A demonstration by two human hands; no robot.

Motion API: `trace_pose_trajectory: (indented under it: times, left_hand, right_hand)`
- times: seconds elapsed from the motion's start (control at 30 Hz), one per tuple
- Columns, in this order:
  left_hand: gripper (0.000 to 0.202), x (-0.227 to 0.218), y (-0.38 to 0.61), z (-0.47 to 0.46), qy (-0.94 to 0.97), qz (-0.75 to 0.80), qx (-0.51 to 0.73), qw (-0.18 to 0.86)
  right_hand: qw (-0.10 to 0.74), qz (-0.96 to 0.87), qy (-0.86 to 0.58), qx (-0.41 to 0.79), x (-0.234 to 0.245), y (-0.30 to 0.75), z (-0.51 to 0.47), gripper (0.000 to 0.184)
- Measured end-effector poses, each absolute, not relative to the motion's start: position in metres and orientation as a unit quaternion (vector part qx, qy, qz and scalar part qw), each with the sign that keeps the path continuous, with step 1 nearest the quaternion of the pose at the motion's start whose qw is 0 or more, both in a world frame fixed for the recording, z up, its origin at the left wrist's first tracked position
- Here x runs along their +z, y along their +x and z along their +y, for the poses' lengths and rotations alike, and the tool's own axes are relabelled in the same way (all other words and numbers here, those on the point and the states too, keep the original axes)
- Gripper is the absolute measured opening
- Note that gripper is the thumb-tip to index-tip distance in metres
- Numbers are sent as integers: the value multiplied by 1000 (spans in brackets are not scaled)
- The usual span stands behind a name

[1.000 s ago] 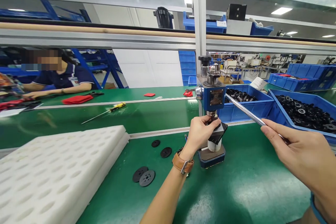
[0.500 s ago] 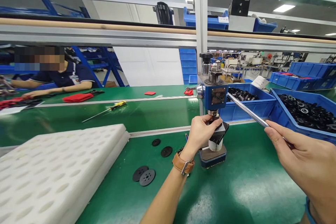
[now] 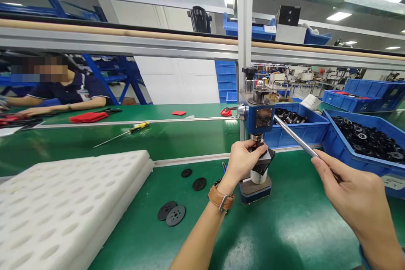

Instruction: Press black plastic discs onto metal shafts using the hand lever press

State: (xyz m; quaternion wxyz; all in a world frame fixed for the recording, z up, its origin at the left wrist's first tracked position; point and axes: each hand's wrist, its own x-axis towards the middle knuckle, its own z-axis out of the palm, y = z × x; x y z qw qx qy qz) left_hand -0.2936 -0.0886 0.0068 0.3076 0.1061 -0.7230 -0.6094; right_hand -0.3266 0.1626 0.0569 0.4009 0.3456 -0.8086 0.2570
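A blue hand press (image 3: 260, 116) stands on the green bench, its steel lever (image 3: 295, 137) slanting down to the right. My right hand (image 3: 348, 190) is wrapped around the lever's outer end. Under the press ram, my left hand (image 3: 242, 158) pinches a small black part (image 3: 258, 145), mostly covered by my fingers. Below it sit a dark angular block with a grey face (image 3: 265, 158) and a white round support (image 3: 258, 177) on the press base (image 3: 255, 191). Several black discs (image 3: 176, 215) with holes lie left of my wrist.
A white foam tray (image 3: 126, 190) with round pockets fills the left. Blue bins (image 3: 341, 135) of black parts stand behind on the right. A yellow-handled screwdriver (image 3: 139, 126) lies beyond. Across the bench sits a co-worker (image 3: 82, 88) near red items (image 3: 88, 117).
My right hand and the lever's end have shifted slightly left and down. My left hand keeps its pinch under the ram. The whole view has shifted a little.
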Motion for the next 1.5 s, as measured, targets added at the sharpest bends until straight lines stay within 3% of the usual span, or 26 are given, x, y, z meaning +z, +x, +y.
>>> trace_pose_trajectory:
  times: [0.1, 0.37, 1.13, 1.33, 1.43, 1.5]
  left_hand:
    - [40, 9, -292, -89, 96, -707, -637, 291]
    - [56, 19, -288, -90, 80, -651, -701, 280]
    - [50, 15, -293, -86, 84, -673, -665, 312]
    - [40, 14, -294, -75, 115, -702, -596, 373]
    - [27, 12, -267, -61, 138, -701, -533, 454]
    - [30, 7, -239, -49, 150, -625, -618, 452]
  right_hand:
    - [433, -783, 337, 293, 51, -323, 158, 25]
    - [418, -788, 334, 304, 49, -320, 157, 25]
    - [467, -721, 355, 369, 23, -332, 144, 19]
    - [380, -755, 381, 375, 69, -322, 162, 27]
    - [423, -709, 396, 403, 112, -319, 169, 24]
    - [470, -661, 406, 421, 133, -324, 167, 19]
